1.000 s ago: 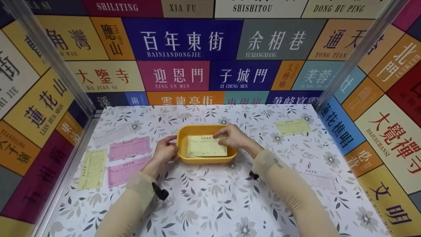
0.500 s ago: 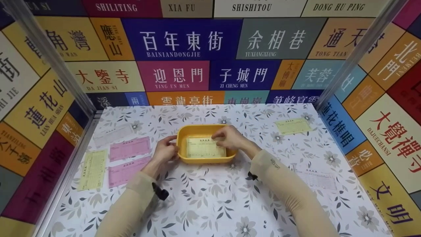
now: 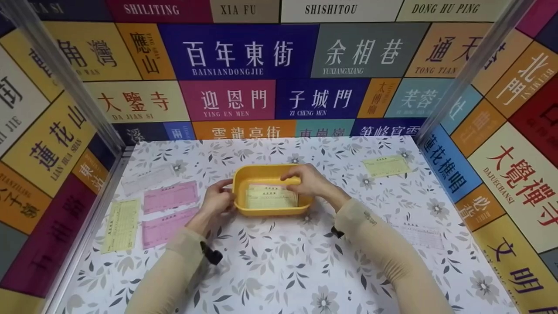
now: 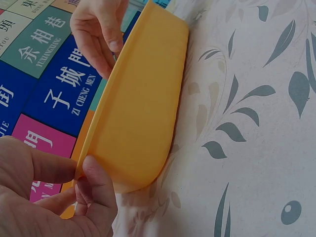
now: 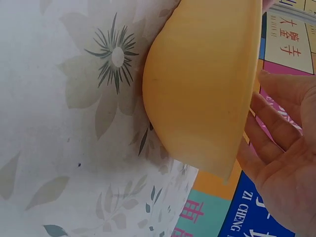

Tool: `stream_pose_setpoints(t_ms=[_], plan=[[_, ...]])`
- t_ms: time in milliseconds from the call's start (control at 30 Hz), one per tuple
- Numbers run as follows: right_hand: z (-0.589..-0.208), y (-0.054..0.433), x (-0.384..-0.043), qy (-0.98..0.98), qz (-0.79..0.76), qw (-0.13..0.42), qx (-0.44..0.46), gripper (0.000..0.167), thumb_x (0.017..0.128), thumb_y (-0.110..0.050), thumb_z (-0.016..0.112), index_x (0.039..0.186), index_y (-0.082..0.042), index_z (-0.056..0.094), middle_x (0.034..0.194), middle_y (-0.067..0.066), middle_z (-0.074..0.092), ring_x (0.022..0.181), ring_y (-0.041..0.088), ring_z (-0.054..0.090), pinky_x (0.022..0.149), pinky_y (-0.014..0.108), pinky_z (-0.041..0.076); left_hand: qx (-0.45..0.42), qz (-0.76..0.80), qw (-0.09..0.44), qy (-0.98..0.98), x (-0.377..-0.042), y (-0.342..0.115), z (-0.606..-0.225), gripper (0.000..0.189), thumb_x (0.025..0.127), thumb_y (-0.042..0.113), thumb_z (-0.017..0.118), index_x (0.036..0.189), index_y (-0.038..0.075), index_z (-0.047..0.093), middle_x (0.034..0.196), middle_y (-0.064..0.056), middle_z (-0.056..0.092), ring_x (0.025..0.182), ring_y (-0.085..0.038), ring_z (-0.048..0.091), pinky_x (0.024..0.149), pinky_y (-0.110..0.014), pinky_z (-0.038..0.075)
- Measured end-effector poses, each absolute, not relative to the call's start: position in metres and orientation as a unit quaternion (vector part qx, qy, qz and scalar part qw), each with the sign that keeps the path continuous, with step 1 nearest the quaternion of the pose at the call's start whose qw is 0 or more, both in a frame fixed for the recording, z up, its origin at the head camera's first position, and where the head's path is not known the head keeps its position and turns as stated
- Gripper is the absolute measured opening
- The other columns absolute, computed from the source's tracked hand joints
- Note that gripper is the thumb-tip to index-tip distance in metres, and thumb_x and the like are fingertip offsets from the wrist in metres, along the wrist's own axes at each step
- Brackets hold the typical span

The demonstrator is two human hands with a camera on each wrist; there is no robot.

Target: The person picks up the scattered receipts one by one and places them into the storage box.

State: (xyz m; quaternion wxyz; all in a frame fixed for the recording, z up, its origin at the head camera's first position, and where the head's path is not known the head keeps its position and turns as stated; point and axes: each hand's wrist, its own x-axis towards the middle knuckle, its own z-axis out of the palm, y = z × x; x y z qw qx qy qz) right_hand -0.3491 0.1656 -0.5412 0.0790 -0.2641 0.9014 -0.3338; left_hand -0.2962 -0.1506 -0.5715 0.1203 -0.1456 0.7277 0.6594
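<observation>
What I see change is inside the yellow tray (image 3: 272, 212). Half a second ago a single printed heading showed there; now the front slip (image 3: 272, 202) sits lower, toward the tray's near wall, and the rear slip (image 3: 261, 188) shows its own heading just above it. I read that as the work being centred on these papers in the tray, with at least two of them now distinguishable.

I have the left hand (image 3: 218, 199) pinching the tray's left rim between thumb and finger, as before, and the tray stays put mid-desk (image 3: 261, 270). The right hand (image 3: 308, 179) reaches over the tray's right side, its fingers narrowly spaced beside the front slip's upper right corner. The tray wall partly hides those fingertips in the wrist views, so I can't tell whether they pinch paper or only rest near it.

Outside, the pink slips (image 3: 171, 196) and white slip (image 3: 148, 179) on the left, and the pale slip (image 3: 420, 235) on the right, lie where they did; I judge that nothing has crossed the rim.
</observation>
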Motion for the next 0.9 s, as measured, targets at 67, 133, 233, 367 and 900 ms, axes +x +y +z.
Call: stream_pose_setpoints(t_ms=[67, 133, 233, 367, 900], plan=[[-0.540, 0.169, -0.348, 0.898, -0.340, 0.071, -0.270, 0.033, 0.095, -0.005, 0.082, 0.129, -0.005, 0.082, 0.131, 0.015, 0.083, 0.128, 0.039, 0.075, 0.120, 0.056, 0.056, -0.144, 0.660, 0.122, 0.727, -0.297, -0.151, -0.572, 0.071, 0.093, -0.006, 0.060, 0.163, 0.011, 0.058, 0.117, -0.013, 0.062, 0.069, -0.011, 0.058, 0.069, -0.031, 0.057], [-0.538, 0.174, -0.347, 0.895, -0.346, 0.064, -0.273, 0.034, 0.095, -0.005, 0.082, 0.128, -0.003, 0.082, 0.130, 0.017, 0.083, 0.126, 0.040, 0.076, 0.117, 0.058, 0.058, -0.145, 0.661, 0.124, 0.726, -0.297, -0.152, -0.572, 0.072, 0.093, -0.006, 0.060, 0.163, 0.011, 0.057, 0.120, -0.014, 0.063, 0.069, -0.011, 0.058, 0.070, -0.031, 0.058], [-0.535, 0.181, -0.345, 0.893, -0.353, 0.052, -0.272, 0.034, 0.094, -0.005, 0.081, 0.128, -0.001, 0.082, 0.131, 0.018, 0.082, 0.127, 0.043, 0.076, 0.115, 0.061, 0.059, -0.146, 0.658, 0.126, 0.728, -0.297, -0.152, -0.572, 0.072, 0.094, -0.006, 0.060, 0.163, 0.011, 0.057, 0.124, -0.016, 0.063, 0.069, -0.010, 0.058, 0.071, -0.030, 0.058], [-0.533, 0.190, -0.343, 0.894, -0.364, 0.043, -0.258, 0.035, 0.094, -0.007, 0.081, 0.129, -0.002, 0.082, 0.133, 0.018, 0.082, 0.130, 0.045, 0.074, 0.115, 0.063, 0.058, -0.137, 0.659, 0.116, 0.730, -0.297, -0.152, -0.573, 0.069, 0.095, -0.006, 0.060, 0.162, 0.008, 0.057, 0.113, -0.010, 0.062, 0.065, -0.010, 0.058, 0.065, -0.028, 0.056], [-0.532, 0.233, -0.335, 0.877, -0.418, 0.029, -0.235, 0.041, 0.094, -0.004, 0.080, 0.135, 0.001, 0.078, 0.139, 0.027, 0.077, 0.127, 0.052, 0.073, 0.108, 0.063, 0.063, -0.147, 0.677, 0.120, 0.711, -0.297, -0.150, -0.573, 0.071, 0.093, -0.010, 0.060, 0.161, 0.008, 0.058, 0.119, -0.015, 0.063, 0.063, -0.010, 0.057, 0.059, -0.025, 0.051]])
